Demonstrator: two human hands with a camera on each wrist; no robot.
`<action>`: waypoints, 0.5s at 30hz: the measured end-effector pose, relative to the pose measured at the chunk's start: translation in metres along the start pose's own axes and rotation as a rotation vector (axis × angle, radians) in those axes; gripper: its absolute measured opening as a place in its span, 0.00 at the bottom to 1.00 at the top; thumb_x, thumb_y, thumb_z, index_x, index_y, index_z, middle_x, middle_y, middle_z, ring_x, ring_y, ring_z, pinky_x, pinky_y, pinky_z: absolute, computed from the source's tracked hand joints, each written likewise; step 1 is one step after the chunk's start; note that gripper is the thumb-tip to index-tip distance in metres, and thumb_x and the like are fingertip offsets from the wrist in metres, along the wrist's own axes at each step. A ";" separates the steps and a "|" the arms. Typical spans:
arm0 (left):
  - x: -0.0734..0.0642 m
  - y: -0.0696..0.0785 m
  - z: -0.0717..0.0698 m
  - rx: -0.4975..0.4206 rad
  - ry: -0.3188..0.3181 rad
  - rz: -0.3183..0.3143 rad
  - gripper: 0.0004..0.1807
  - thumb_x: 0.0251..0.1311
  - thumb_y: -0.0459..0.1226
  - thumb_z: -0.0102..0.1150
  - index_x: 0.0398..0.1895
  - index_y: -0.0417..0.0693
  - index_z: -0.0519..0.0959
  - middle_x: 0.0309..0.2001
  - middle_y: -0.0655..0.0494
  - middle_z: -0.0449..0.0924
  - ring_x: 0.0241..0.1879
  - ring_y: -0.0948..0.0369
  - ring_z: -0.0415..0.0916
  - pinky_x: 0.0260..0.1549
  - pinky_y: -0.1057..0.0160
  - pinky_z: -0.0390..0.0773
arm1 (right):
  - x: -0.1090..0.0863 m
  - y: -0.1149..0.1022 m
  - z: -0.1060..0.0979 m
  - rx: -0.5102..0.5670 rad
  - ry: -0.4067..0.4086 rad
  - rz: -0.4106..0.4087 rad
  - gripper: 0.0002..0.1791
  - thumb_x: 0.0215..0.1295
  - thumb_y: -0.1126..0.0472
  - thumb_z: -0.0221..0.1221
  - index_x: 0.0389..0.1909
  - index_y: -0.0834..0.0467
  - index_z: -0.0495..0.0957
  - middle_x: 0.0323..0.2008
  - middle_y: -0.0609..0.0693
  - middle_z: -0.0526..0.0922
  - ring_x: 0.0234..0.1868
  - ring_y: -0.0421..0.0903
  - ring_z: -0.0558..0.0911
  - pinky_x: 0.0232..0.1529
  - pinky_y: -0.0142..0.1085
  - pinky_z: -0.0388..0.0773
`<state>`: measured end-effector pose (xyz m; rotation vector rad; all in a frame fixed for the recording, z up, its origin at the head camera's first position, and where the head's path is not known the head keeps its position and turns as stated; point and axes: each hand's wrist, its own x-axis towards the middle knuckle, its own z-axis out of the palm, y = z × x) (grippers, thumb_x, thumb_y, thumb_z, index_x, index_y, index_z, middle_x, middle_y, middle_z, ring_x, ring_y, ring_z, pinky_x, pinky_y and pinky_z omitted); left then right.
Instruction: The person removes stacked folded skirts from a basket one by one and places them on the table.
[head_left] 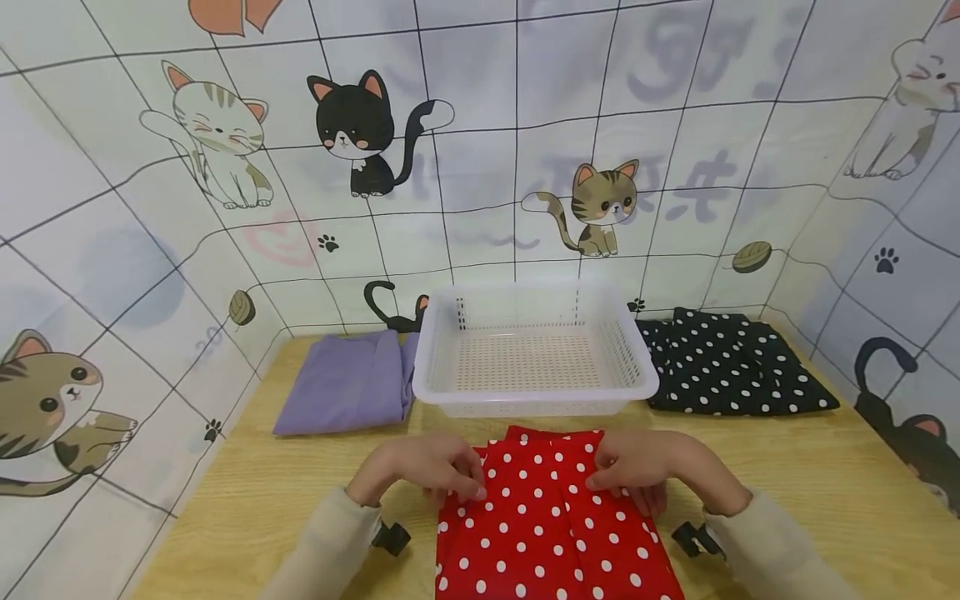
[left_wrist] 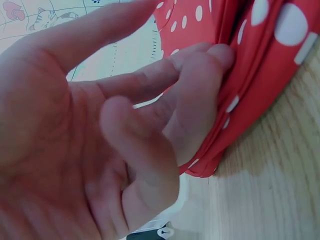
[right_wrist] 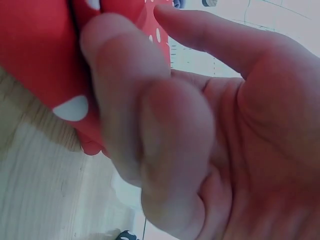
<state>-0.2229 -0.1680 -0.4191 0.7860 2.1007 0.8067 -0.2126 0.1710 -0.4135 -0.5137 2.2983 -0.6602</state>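
Observation:
A folded red cloth with white polka dots lies on the near part of the table, widening toward me. My left hand holds its left side, the thumb on top and the fingers curled at the layered edge. On the opposite side my right hand grips the cloth the same way, thumb on top. In the right wrist view, curled fingers touch the red fabric. The fingertips tucked at the cloth's edges are partly hidden.
Just beyond the red cloth stands a white perforated plastic basket. A folded purple cloth lies left of it, and a black cloth with white dots lies right. Cat-patterned walls enclose the wooden table at the back and sides.

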 end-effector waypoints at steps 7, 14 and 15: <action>-0.003 0.003 0.000 -0.012 0.059 -0.008 0.07 0.70 0.42 0.60 0.37 0.49 0.83 0.27 0.52 0.85 0.19 0.60 0.81 0.19 0.65 0.80 | -0.009 -0.005 -0.007 0.018 -0.018 -0.018 0.16 0.70 0.52 0.64 0.25 0.56 0.78 0.17 0.52 0.83 0.16 0.48 0.85 0.17 0.34 0.80; -0.041 0.030 -0.014 -0.055 0.084 0.175 0.10 0.74 0.43 0.56 0.48 0.49 0.83 0.36 0.46 0.86 0.29 0.58 0.84 0.27 0.63 0.84 | -0.047 -0.010 -0.032 0.087 -0.044 -0.218 0.09 0.74 0.52 0.60 0.40 0.53 0.79 0.19 0.51 0.82 0.17 0.42 0.81 0.20 0.32 0.79; -0.049 0.036 -0.018 -0.068 0.091 0.227 0.10 0.74 0.42 0.56 0.50 0.50 0.82 0.37 0.46 0.86 0.30 0.58 0.85 0.28 0.63 0.84 | -0.055 -0.010 -0.038 0.099 -0.037 -0.261 0.08 0.75 0.53 0.58 0.43 0.53 0.80 0.20 0.51 0.82 0.18 0.42 0.81 0.21 0.33 0.80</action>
